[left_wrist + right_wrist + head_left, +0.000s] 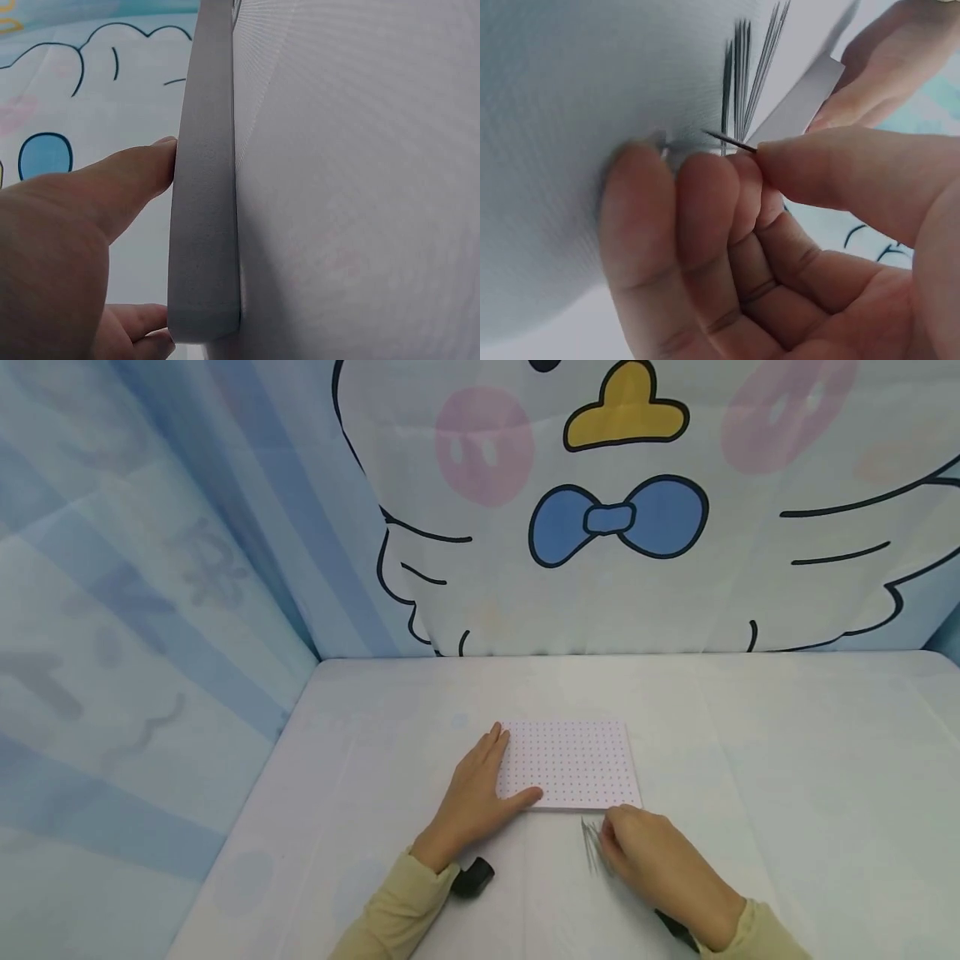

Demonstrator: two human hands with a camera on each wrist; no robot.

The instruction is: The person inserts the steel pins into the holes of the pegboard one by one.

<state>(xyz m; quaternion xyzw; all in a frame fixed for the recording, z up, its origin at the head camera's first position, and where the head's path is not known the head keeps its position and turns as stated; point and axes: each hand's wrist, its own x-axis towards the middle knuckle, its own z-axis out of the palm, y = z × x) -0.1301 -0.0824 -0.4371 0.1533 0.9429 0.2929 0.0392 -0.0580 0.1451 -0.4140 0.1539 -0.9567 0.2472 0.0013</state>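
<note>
A pale board with rows of small holes lies on the white table. My left hand rests on its left side, fingers extended and thumb over the near edge. In the left wrist view the thumb and fingertips touch the board's thick side. Just off the board's near right corner is my right hand. Seen from the right wrist, its thumb and finger pinch a thin, dark, needle-like pin; the pin's other end is hidden. Several similar thin pins lie beside the hand, near the board's front edge.
The white table spreads out around the board. A cloth with a printed cartoon figure hangs behind the far edge, and a blue patterned curtain is at the left. A black wrist device sits below the left hand.
</note>
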